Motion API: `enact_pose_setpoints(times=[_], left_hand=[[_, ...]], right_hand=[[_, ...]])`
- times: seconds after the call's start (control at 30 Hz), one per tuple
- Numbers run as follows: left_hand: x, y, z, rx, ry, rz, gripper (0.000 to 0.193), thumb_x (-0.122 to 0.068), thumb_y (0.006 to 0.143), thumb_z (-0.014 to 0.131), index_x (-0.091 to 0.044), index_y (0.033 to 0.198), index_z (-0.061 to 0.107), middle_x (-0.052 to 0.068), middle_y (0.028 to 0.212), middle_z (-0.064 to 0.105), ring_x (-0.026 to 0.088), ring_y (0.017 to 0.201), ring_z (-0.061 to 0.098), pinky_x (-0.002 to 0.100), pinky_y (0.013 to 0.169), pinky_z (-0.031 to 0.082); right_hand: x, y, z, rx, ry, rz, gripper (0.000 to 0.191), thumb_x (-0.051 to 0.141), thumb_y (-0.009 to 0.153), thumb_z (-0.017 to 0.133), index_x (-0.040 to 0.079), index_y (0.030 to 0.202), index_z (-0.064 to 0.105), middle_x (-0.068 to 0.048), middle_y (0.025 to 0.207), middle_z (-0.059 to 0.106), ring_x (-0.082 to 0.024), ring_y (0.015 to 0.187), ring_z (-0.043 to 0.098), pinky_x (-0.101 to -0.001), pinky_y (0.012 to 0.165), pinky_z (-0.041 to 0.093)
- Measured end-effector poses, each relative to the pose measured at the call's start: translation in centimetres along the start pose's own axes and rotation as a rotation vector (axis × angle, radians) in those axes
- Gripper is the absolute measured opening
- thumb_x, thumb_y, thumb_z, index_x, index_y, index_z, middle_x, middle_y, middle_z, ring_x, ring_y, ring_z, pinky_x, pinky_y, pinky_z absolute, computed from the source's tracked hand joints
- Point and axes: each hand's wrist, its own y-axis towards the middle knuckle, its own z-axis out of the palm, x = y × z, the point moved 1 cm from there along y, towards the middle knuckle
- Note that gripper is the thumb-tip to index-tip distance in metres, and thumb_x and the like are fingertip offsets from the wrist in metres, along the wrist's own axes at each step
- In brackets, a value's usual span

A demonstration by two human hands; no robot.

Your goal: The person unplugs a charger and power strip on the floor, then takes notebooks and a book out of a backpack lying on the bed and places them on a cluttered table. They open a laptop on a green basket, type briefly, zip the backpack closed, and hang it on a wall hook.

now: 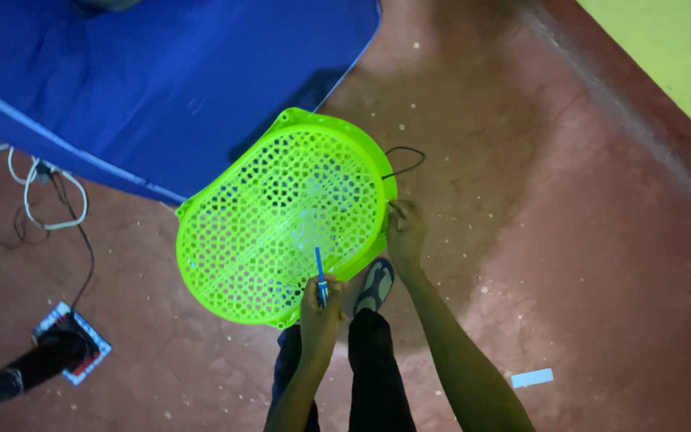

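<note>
Left grip pinches blue pen; basket beside mattress.

Blue mattress covers upper left of frame, lying on reddish-brown floor. White cables and thin black wire trail beside its lower edge. Dark bottle lies over small patterned card, lower left. White paper strip on floor, lower right. Yellow-green surface at upper right corner.

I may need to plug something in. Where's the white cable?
In the head view, the white cable lies far left on the red floor, beside the blue mattress.
</note>
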Motion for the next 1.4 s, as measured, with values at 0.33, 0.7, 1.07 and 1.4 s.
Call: enact_pose_setpoints(times=[0.33,0.7,1.07,1.4], left_hand=[[4.0,-0.8,-3.7,0.027,-0.424,-0.004,0.028,-0.034,0.103,0.056,-0.007,0.11,0.059,0.012,0.097,0.075,0.013,0.072,0.071,0.03,0.069,0.06],[9.8,-4.8,-4.7,0.151,-0.2,0.039,0.024,-0.016,0.102,0.062,-0.001,0.121,0.061,0.014,0.113,0.074,0.014,0.086,0.06,0.029,0.075,0.048],[15.4,-7.3,-7.8,0.256,0.217,0.164,0.039,-0.026,0.098,0.068,0.0,0.126,0.062,0.016,0.116,0.075,0.025,0.108,0.074,0.035,0.095,0.055],[16.5,-8.8,-14.7,0.107,0.295,0.087,0.046,-0.026,0.095,0.069,-0.003,0.132,0.056,0.015,0.107,0.076,0.026,0.096,0.076,0.035,0.084,0.057]], right_hand=[[-0.1,-13.2,-0.8,0.041,0.142,0.39,0.024,0.019,0.113,0.06,-0.006,0.109,0.06,-0.018,0.102,0.062,-0.023,0.097,0.057,-0.0362,0.087,0.053],[4.8,-28.0,-3.4,0.487,0.321,0.261,0.032,0.026,0.109,0.053,-0.002,0.126,0.056,-0.01,0.099,0.065,-0.019,0.086,0.061,-0.032,0.073,0.05],[-3.1,-27.9,1.0,0.492,0.147,0.428,0.024,0.019,0.097,0.057,0.003,0.115,0.053,-0.014,0.082,0.06,-0.027,0.072,0.058,-0.0385,0.061,0.045],[-2.6,-23.8,10.9,0.74,-0.325,0.137,0.038,0.017,0.096,0.059,0.002,0.129,0.048,-0.022,0.078,0.067,-0.042,0.073,0.066,-0.052,0.063,0.048]])
